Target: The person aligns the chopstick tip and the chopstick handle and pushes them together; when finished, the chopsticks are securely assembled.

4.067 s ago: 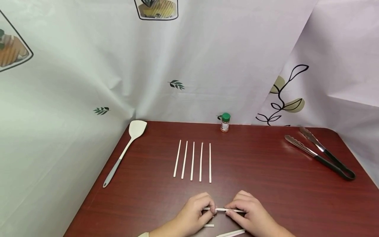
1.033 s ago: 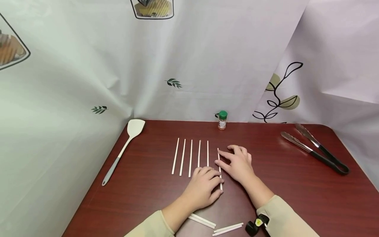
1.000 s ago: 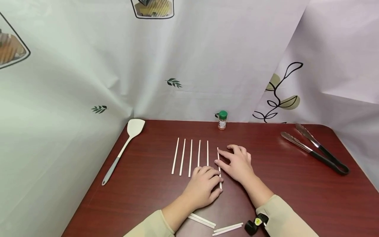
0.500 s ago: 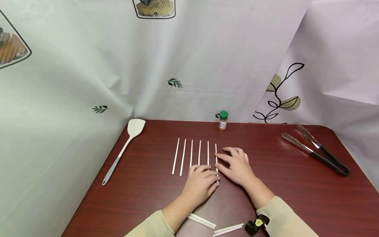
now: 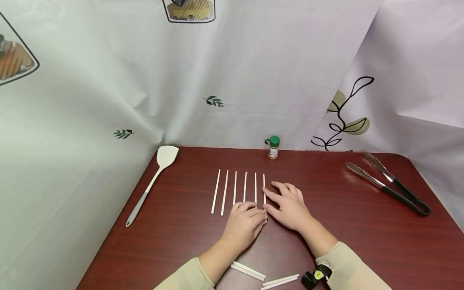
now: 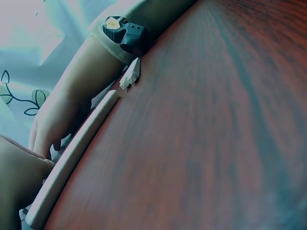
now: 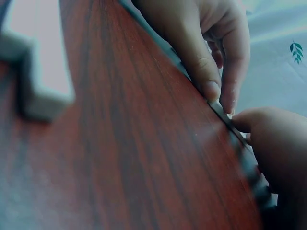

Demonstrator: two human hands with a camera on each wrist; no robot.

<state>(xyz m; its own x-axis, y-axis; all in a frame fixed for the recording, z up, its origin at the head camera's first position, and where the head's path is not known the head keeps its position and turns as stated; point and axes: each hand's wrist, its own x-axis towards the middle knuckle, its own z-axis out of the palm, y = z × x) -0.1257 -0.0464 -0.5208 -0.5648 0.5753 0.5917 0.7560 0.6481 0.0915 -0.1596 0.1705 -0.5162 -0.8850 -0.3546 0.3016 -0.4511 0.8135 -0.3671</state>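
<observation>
My left hand [image 5: 242, 226] pinches the near end of a thin white stick [image 5: 264, 179], the rightmost in a row of several. In the right wrist view, the left thumb and a finger [image 7: 230, 76] close on that stick's end, low at the table. My right hand [image 5: 290, 207] lies to the right of the same stick, fingers spread and fairly straight, its index and thumb tips touching the stick's side. The other sticks [image 5: 216, 191] in the row lie roughly parallel, running away from me. The left hand covers the near ends of some of them.
Nearer me lie two loose groups of white sticks, one left [image 5: 248, 270] and one right [image 5: 280, 281]. A white spatula [image 5: 167, 157] lies far left, a green-capped spice bottle [image 5: 274, 148] stands at the back edge, and metal tongs [image 5: 389, 185] lie right.
Earlier both hands held a stick crosswise near the front. It has since become the row's sixth stick, and over the last second both hands have shifted it left and slightly away, alongside its neighbours.
</observation>
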